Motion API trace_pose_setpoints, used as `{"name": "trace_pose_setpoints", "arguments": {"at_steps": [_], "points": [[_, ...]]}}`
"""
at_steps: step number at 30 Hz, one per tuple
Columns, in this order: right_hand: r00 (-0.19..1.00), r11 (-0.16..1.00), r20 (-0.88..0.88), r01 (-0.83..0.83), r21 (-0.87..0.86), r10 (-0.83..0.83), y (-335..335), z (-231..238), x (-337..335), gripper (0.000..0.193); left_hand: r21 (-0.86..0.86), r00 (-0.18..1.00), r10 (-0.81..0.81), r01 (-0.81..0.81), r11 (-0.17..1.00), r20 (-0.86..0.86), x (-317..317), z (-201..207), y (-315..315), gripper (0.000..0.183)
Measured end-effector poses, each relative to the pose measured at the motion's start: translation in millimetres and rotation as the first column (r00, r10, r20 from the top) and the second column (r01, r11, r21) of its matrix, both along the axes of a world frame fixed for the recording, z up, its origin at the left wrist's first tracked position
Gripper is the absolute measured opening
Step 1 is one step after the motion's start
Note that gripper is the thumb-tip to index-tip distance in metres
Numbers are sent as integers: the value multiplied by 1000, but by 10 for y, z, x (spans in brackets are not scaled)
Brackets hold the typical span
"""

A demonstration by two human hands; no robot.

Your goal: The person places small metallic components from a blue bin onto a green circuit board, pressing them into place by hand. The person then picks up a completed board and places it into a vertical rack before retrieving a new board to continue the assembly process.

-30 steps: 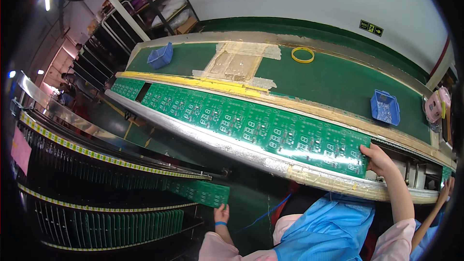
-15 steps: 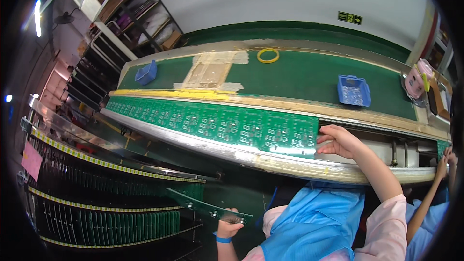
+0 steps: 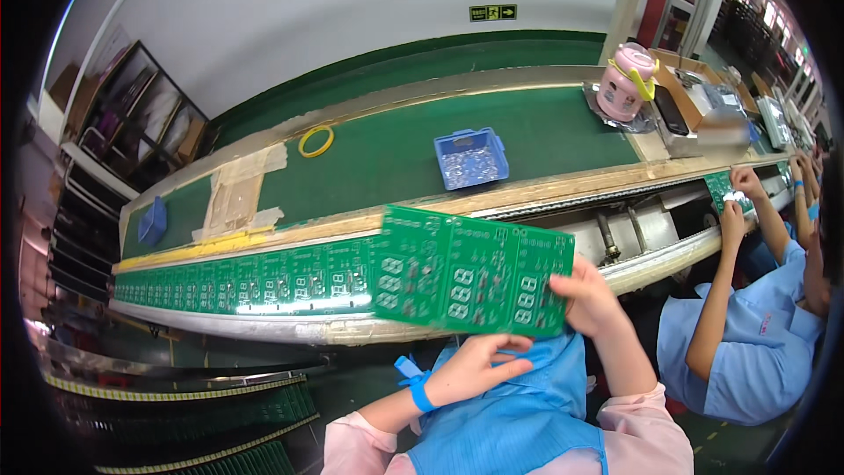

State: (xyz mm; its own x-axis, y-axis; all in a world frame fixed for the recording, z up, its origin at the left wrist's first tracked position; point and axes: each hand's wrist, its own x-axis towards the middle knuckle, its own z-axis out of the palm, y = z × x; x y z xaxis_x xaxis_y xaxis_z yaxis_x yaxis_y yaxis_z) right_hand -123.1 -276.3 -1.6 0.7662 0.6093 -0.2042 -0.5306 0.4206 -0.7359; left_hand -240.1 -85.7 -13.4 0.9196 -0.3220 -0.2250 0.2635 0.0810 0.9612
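Note:
A green circuit board panel (image 3: 470, 273) with white digit displays and small parts is held up over the rail, tilted slightly. My right hand (image 3: 587, 297) grips its right edge, thumb on the front face. Just under the panel's lower edge, my left hand (image 3: 482, 366) has its thumb and fingers apart and holds nothing; whether a fingertip touches the board I cannot tell. Behind the panel and to its left, a row of similar circuit boards (image 3: 264, 281) lies along the metal rail (image 3: 290, 329). The held panel hides the row's right end.
Past the rail is a green tabletop (image 3: 369, 158) with a blue bin of small clear parts (image 3: 472, 160), a yellow tape roll (image 3: 316, 142), another blue bin (image 3: 153, 222) and a pink container (image 3: 628, 84). A co-worker (image 3: 747, 325) handles a board at right. A board rack (image 3: 176, 422) stands lower left.
The view has turned right. My left hand has come from beside the rack and no longer holds a board. My right hand, empty beside the row before, now grips a panel.

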Motion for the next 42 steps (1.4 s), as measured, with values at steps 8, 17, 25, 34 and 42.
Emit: {"name": "trace_pose_setpoints", "arguments": {"at_steps": [8, 17, 25, 34, 42], "points": [[987, 900, -74, -161, -406, 144, -230, -251, 957, 37, 622, 711, -189, -417, 662, 677, 459, 243, 437, 31], [966, 881, -178, -243, -405, 185, -171, -416, 1139, 37, 812, 809, -281, -359, 460, 517, 537, -20, 583, 38], [691, 442, 623, 460, -770, 367, 104, 257, 1088, 36, 801, 761, -280, -488, 347, 585, 861, 367, 571, 19], [-91, 308, 486, 869, -388, 869, 1197, 18, 1771, 8, 770, 743, -333, -634, -72, 581, 2346, 80, 688, 11], [-148, 345, 506, 882, -322, 850, 1239, -34, 1784, 9, 809, 810, -306, -563, -167, 500, 2421, 59, 662, 10]]}}
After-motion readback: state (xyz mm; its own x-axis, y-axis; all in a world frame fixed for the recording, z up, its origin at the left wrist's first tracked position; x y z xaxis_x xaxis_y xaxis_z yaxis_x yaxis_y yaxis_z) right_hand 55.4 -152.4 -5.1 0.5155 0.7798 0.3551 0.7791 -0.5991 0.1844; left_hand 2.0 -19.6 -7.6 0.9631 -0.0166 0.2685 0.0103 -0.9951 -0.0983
